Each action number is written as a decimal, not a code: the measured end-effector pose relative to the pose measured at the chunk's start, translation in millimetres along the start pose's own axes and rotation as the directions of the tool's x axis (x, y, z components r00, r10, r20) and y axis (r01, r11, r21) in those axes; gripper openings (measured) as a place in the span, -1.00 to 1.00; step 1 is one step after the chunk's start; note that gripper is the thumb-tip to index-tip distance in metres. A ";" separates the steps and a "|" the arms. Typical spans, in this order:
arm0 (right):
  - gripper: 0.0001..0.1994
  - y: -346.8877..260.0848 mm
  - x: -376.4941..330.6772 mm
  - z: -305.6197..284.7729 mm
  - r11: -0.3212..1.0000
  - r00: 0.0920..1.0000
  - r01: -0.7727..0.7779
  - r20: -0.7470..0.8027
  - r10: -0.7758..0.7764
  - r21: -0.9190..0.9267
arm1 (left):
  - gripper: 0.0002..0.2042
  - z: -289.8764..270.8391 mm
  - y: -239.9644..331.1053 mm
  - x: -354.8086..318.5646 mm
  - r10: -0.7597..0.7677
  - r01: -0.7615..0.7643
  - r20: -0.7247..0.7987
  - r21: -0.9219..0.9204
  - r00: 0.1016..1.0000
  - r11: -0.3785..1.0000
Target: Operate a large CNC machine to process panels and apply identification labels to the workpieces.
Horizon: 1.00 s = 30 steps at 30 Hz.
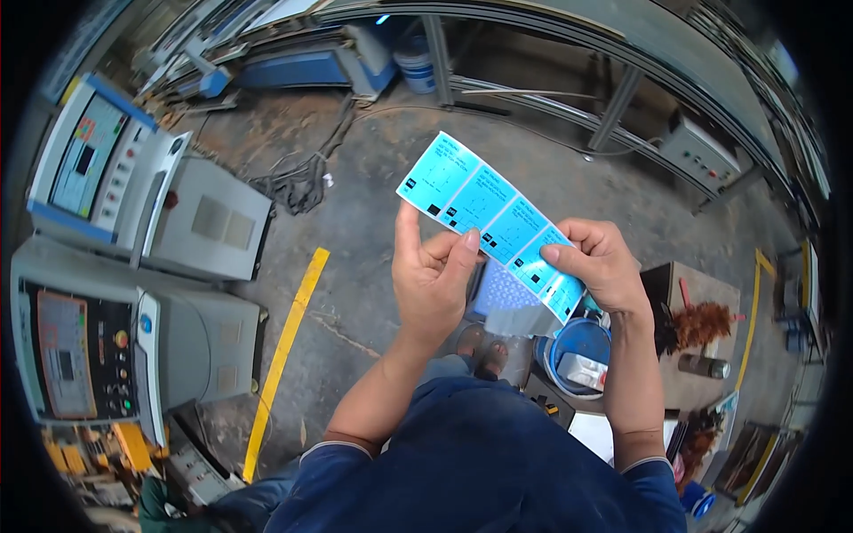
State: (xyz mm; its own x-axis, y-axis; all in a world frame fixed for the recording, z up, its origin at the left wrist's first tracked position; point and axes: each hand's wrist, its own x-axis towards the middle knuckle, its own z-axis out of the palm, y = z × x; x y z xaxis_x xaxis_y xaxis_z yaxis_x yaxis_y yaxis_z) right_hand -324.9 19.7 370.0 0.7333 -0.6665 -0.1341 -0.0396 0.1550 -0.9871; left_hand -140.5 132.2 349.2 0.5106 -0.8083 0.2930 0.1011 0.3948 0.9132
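Note:
A strip of bright blue labels (471, 197) with white borders and dark print is stretched between my two hands, tilted down to the right. My left hand (434, 280) pinches its lower edge near the middle, thumb in front and fingers partly behind. My right hand (602, 266) grips the right end, with the thumb on the face of the strip. Below the strip's right part, a pale purple stool-like plastic piece (502, 291) shows in part. Close to my right forearm stands a blue bucket (548, 355) with a white container (584, 371) in it.
Two grey control cabinets (218, 218) stand on the left, beside a yellow floor line (289, 355). A metal-framed bench (613, 111) runs along the far side. On the right, a brown table (715, 289) bears a feather duster (702, 327) and a can (704, 365). Another person (173, 506) is at the lower left.

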 end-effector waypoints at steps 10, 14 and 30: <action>-0.78 5.8 56.0 79.3 0.998 0.987 -0.044 0.154 0.049 -0.038 | -0.29 -82.3 21.9 -9.7 0.117 -0.093 -0.163 0.151 0.980 0.984; -0.78 12.6 100.6 133.2 0.999 0.978 -0.033 0.207 0.038 -0.030 | -0.29 -151.1 22.5 2.1 0.101 -0.072 -0.189 0.158 0.977 0.985; -0.86 16.3 389.3 381.4 0.913 0.926 0.333 -0.265 -0.269 0.237 | -0.71 -475.6 -1.4 38.1 -0.484 0.500 0.255 0.001 0.837 0.866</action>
State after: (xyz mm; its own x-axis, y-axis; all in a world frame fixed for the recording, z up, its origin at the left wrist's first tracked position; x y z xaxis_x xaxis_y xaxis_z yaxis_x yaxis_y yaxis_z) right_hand 218.8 40.8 335.1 0.5100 -0.8521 0.1178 0.3687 0.0928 -0.9249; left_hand 284.9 308.6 224.2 0.1612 -0.9790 -0.1248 0.3420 -0.0632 0.9376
